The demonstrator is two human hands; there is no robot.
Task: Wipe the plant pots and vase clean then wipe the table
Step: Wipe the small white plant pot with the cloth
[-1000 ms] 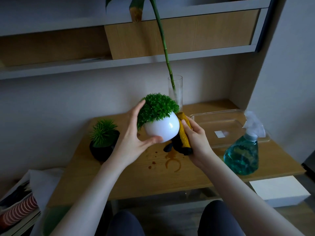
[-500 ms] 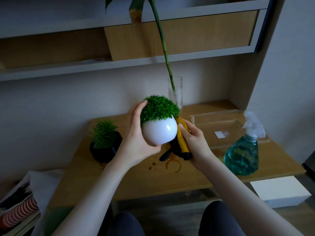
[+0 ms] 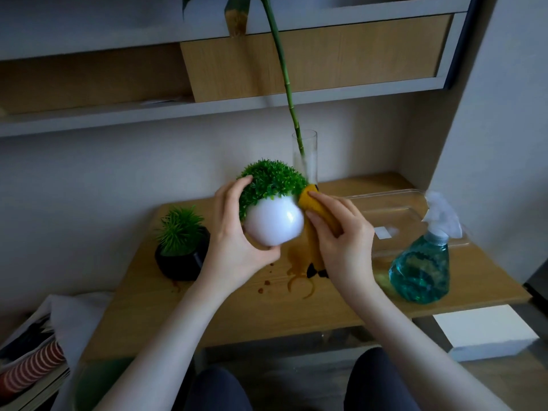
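White pot (image 3: 274,223), round with a green tuft on top, is held tilted above the bench (image 3: 225,315), off its surface. The left hand (image 3: 237,241) cups it from the left, fingers curled round its side and underside. The right hand (image 3: 341,238) grips a yellow cloth (image 3: 311,203), pressing it against the pot's right side near the rim. On the bench, a black pot (image 3: 181,256) stands at left; a glass vase (image 3: 305,155) with a green stem stands far behind the white pot. Brown stains (image 3: 299,280) mark the wood below the hands. A spray bottle (image 3: 421,262) stands at right, beside a clear tray (image 3: 397,203).
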